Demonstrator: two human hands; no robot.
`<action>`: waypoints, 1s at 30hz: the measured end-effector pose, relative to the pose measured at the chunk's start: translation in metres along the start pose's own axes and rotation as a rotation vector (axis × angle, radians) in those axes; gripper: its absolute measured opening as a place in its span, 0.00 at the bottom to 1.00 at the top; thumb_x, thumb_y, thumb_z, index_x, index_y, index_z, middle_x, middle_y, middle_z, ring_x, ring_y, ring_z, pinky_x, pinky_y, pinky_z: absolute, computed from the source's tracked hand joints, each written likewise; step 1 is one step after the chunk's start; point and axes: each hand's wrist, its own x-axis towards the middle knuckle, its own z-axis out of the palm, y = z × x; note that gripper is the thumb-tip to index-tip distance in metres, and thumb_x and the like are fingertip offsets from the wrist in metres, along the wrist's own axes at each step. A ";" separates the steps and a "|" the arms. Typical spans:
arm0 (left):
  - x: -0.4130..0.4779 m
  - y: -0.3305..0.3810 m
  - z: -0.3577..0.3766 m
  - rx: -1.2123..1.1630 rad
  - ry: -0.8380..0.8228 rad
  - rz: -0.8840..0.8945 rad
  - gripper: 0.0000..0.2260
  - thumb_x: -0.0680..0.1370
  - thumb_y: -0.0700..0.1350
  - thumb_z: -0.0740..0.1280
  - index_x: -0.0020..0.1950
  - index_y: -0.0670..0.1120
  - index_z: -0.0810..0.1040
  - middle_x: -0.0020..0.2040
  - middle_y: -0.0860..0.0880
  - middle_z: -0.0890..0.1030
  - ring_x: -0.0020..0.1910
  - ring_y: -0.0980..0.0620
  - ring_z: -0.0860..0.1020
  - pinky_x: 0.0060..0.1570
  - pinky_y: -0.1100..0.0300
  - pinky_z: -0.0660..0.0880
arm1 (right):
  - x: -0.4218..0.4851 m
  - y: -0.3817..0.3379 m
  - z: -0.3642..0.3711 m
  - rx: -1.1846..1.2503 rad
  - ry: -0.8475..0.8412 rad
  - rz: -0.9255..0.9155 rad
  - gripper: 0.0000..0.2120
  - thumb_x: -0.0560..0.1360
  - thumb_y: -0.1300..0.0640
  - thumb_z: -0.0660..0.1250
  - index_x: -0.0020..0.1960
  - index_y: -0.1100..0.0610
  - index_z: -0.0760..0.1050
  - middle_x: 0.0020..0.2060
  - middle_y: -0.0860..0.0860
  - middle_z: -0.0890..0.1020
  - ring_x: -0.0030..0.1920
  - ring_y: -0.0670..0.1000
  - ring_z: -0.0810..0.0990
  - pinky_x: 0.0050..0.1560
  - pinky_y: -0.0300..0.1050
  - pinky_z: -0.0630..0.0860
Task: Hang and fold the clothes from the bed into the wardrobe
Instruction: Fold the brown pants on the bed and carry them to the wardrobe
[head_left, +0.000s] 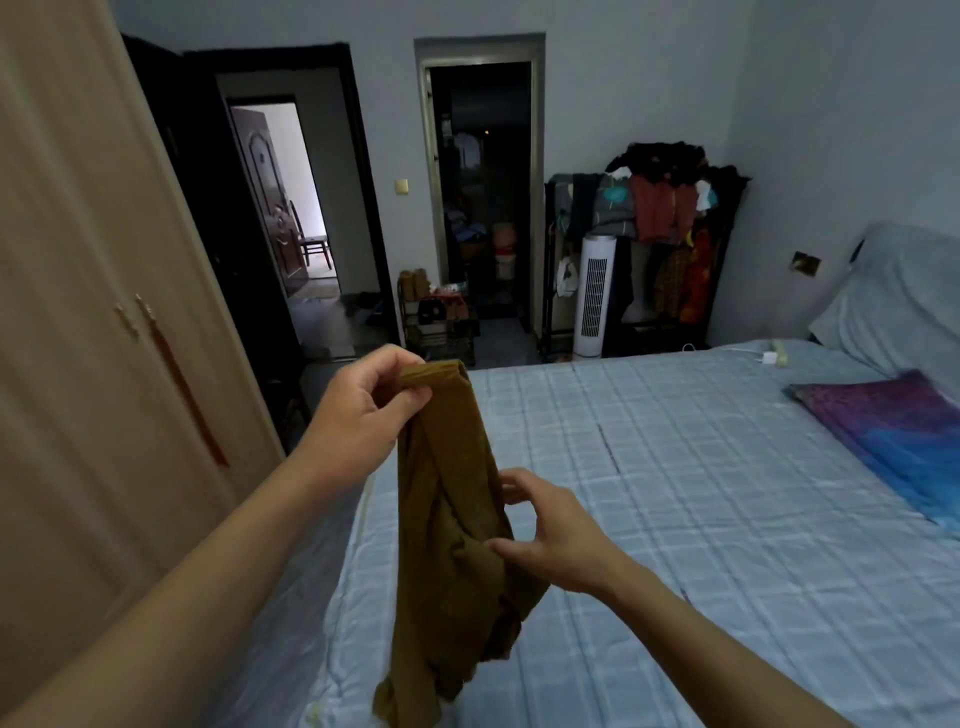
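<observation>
Matt mustard cloth garment (447, 499); quilted cotton bedspread (701, 467).

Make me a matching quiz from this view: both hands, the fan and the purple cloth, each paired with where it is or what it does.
1 left hand
2 right hand
3 fan
4 purple cloth

A lies on the bed
B pinches the garment's top
C stands upright, white
D grips the garment's middle

Pairs: 1-B, 2-D, 3-C, 4-A
</observation>
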 end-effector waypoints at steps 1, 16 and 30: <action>-0.001 0.002 -0.001 -0.007 0.021 0.007 0.06 0.79 0.39 0.68 0.47 0.50 0.80 0.42 0.49 0.82 0.42 0.54 0.80 0.44 0.60 0.78 | -0.002 0.002 0.000 -0.003 -0.039 0.009 0.30 0.70 0.46 0.76 0.69 0.45 0.69 0.64 0.40 0.75 0.64 0.39 0.73 0.68 0.43 0.72; -0.031 0.001 -0.046 -0.051 0.191 0.008 0.09 0.78 0.39 0.70 0.44 0.54 0.81 0.41 0.52 0.82 0.42 0.57 0.81 0.39 0.67 0.77 | -0.022 0.011 0.001 0.102 0.028 0.070 0.07 0.78 0.58 0.68 0.42 0.51 0.73 0.33 0.43 0.78 0.33 0.39 0.76 0.36 0.39 0.73; -0.014 0.000 -0.050 -0.024 0.207 0.044 0.19 0.79 0.39 0.68 0.60 0.63 0.74 0.46 0.49 0.79 0.41 0.58 0.81 0.36 0.65 0.77 | 0.001 -0.045 -0.117 0.098 0.459 -0.130 0.10 0.78 0.60 0.68 0.54 0.46 0.74 0.38 0.49 0.83 0.36 0.45 0.83 0.31 0.38 0.78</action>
